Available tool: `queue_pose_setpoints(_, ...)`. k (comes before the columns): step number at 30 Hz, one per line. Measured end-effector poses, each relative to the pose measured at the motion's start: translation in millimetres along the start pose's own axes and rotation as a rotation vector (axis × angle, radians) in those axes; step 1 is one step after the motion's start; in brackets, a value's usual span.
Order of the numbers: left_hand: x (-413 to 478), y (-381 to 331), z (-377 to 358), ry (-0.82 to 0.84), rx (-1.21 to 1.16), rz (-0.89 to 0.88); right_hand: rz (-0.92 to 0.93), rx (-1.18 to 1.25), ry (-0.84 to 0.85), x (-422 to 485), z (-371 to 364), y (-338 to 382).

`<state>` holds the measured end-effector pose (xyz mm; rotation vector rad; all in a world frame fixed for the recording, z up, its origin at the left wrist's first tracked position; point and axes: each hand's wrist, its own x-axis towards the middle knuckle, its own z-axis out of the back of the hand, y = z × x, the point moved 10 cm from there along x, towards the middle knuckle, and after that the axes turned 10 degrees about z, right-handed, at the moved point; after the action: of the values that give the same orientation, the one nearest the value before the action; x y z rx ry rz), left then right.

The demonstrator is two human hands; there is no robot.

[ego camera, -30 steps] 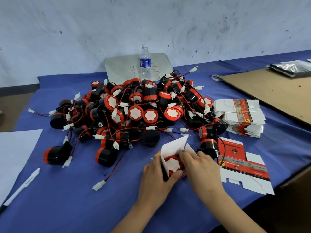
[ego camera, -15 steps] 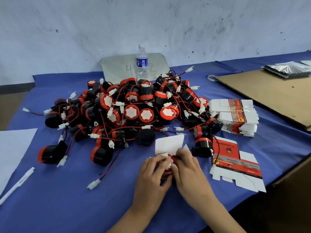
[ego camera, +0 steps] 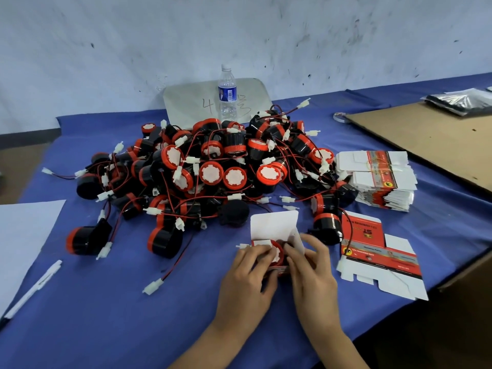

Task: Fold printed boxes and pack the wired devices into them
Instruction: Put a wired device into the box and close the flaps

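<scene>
A second ago the device's white face sat open to view in the box (ego camera: pixel 274 225). Now both hands have closed in over it, and only a sliver of the device (ego camera: pixel 278 252) shows, red rim and a bit of white, down in the box mouth. The box stands on the blue cloth just in front of the pile (ego camera: pixel 213 169).

The left hand (ego camera: pixel 247 278) curls round the box's left side, its fingertips pressing a small white side flap down over the device. The right hand (ego camera: pixel 311 267) grips the right side, with its fingers bent onto the flap there. The tall lid flap stands upright behind, not yet tucked.

I'd say the device is seated and the closing has begun: side flaps first, lid next. Then comes the flat blank (ego camera: pixel 378 251) lying just to the right, with the stack (ego camera: pixel 378 179) beyond it.
</scene>
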<state>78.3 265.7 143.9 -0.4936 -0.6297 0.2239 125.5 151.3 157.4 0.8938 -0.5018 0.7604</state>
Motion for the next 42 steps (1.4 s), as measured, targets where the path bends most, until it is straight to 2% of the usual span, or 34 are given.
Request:
queue_pose_setpoints(3,1,-3,0,0.002,-0.026,-0.019,0.019,0.011,0.081,-2,-4,0)
queue_pose_setpoints(7,0,-5,-1,0.006,-0.023,-0.005,-0.146,0.109,0.130,-10,-9,-11)
queue_pose_setpoints(11,-6,-20,-12,0.094,0.105,-0.121,-0.094,0.105,0.137,-2,2,-7)
queue_pose_setpoints(16,0,-13,-7,0.071,0.004,-0.067,-0.177,0.320,-0.018,51,35,-25)
queue_pose_setpoints(19,1,-10,-10,0.125,-0.123,-0.056,-0.274,0.545,0.200,76,6,-24)
queue_pose_setpoints(22,4,-4,-12,0.163,-0.176,-0.013,-0.313,0.528,0.419,73,-25,-24)
queue_pose_setpoints(28,5,-1,-15,0.184,-0.230,0.007,-0.325,0.714,0.421,51,-31,-23)
queue_pose_setpoints(31,6,-1,-14,0.178,-0.258,0.017,-0.313,0.685,0.470,46,-34,-23)
queue_pose_setpoints(35,6,-3,-10,0.157,-0.317,0.013,-0.280,0.605,0.441,40,-33,-28)
queue_pose_setpoints(38,8,12,0,0.077,-0.448,0.161,-0.241,0.604,0.425,28,-34,-27)
queue_pose_setpoints(40,7,30,10,-0.031,-0.557,0.300,-0.154,0.538,0.439,21,-34,-24)
queue_pose_setpoints(42,5,39,13,-0.074,-0.623,0.363,-0.086,0.465,0.440,16,-35,-22)
